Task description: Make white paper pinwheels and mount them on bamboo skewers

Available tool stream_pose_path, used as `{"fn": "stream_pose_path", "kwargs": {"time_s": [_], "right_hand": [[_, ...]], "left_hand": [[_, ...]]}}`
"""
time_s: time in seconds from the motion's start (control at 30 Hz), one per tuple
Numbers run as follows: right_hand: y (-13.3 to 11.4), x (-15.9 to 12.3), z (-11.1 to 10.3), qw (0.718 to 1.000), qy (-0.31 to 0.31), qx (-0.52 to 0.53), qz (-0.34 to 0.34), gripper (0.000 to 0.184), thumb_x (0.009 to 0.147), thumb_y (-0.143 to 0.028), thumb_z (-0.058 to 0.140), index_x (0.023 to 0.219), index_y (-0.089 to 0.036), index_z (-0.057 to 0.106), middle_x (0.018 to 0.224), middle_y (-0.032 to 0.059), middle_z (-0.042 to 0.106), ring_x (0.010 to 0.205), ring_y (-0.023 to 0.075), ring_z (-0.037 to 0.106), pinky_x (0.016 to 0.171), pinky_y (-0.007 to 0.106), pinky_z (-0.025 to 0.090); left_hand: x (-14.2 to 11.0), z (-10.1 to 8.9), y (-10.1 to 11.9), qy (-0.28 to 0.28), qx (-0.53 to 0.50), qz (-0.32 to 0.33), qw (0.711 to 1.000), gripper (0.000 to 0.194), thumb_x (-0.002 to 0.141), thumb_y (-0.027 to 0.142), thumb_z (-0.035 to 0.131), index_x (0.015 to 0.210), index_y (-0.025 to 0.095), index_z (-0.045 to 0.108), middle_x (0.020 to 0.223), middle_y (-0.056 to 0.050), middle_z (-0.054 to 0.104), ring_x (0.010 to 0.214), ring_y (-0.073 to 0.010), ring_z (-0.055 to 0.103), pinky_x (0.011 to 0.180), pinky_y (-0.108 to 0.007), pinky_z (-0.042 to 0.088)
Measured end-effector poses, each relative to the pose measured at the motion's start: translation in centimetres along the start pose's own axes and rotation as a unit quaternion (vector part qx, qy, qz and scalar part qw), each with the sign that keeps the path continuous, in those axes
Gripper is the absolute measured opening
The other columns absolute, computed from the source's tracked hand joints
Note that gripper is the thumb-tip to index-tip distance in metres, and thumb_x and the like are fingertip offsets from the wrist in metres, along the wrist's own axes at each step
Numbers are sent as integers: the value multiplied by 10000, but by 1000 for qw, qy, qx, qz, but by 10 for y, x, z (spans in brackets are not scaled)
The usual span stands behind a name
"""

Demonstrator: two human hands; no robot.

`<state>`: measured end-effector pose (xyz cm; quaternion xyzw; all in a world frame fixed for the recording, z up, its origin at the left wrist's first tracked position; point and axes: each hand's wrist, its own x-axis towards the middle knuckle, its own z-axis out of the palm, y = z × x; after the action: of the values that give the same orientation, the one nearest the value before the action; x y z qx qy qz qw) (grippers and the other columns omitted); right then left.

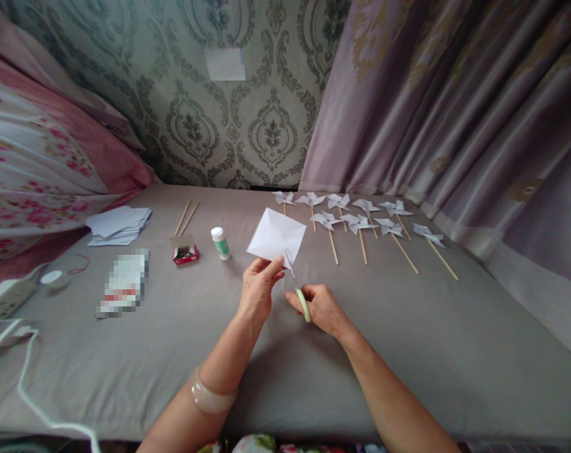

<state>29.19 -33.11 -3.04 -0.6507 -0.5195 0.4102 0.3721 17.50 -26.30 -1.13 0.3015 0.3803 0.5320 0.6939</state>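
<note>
A creased white square of paper (pixel 276 233) is pinched at its near corner by my left hand (pixel 259 280), thumb on top. My right hand (pixel 320 307) is closed around the pale green handles of a pair of scissors (pixel 303 305). The scissor blades lie at the paper's lower right corner, close to my left fingertips; whether they have cut into it is too small to tell. Both hands are above the grey cloth, in front of me. Beyond and to the right lie several white paper pinwheels (pixel 359 224) on wooden sticks.
To the left are a glue bottle (pixel 220 243), a small red box (pixel 186 251) of metal bits, two wooden sticks (pixel 187 217), stacked white paper (pixel 119 225) and a blurred packet (pixel 124 283). A power strip (pixel 11 296) with a white cable sits at the left edge. Curtains hang on both sides.
</note>
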Motion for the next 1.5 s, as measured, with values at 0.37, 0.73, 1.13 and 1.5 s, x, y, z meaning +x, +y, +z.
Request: {"fn": "stream_pose_path", "kwargs": {"time_s": [0.37,0.73,1.13,1.5], "right_hand": [[-3,-1,1,999,28,-27,3,357,698,-431,575,479,-166,478,451,-48,388,457,79,362,446,218,269],[-1,1,0,999,37,-6,-2,353,681,-435,598,486,-168,475,458,-43,400,465,80,364,444,220,270],[-4,0,-4,999,35,21,-33,325,691,-412,612,535,-186,437,503,-50,380,498,83,346,459,221,279],[-1,1,-2,998,56,21,-11,341,692,-431,611,514,-169,485,477,-35,424,476,91,394,453,231,278]], "left_hand": [[0,1,1,-5,-2,-1,1000,271,508,274,830,672,143,658,652,12,645,587,-71,576,572,-184,432],[-4,2,-1,-30,10,-3,999,243,537,257,813,701,138,679,659,-2,653,593,-77,574,576,-190,431],[-11,7,-6,-46,35,-16,998,234,544,253,808,695,127,683,640,-9,647,571,-82,566,576,-202,429],[-9,5,-7,-46,31,-18,998,243,533,266,815,678,129,675,636,-5,643,546,-74,548,574,-210,435]]}}
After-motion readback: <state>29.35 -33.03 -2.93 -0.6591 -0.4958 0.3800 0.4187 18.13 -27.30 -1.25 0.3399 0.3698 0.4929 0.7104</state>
